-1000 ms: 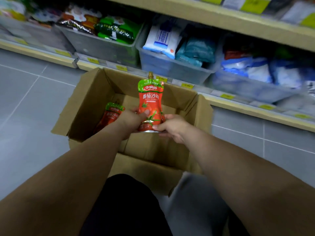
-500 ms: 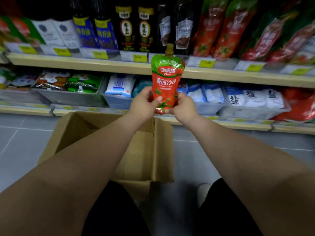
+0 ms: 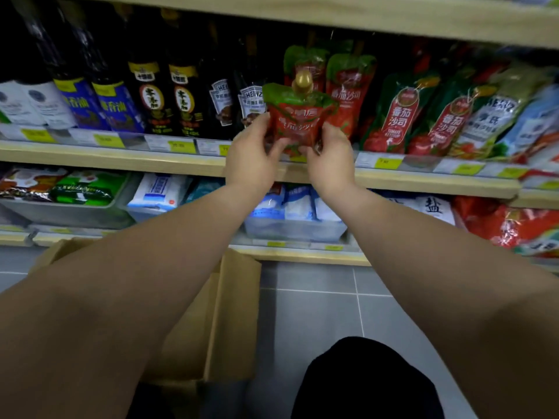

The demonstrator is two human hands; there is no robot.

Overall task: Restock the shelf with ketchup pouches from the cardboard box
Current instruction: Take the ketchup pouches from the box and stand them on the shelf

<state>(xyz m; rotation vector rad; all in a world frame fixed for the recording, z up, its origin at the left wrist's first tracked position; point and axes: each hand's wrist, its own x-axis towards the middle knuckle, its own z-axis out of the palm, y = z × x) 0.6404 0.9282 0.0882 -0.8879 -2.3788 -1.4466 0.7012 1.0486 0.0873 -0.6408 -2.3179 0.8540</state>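
The left hand (image 3: 253, 157) and right hand (image 3: 330, 157) pinch the ketchup pouch (image 3: 298, 122) by its lower corners with curled fingers, spout up, at the shelf (image 3: 181, 165) edge before two standing pouches (image 3: 348, 95); set too near the lip, its soft base could slump and tip it to the floor (image 3: 317, 313).

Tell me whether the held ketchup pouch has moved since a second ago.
Yes. The ketchup pouch rose from over the cardboard box to the shelf, before the stocked pouches.
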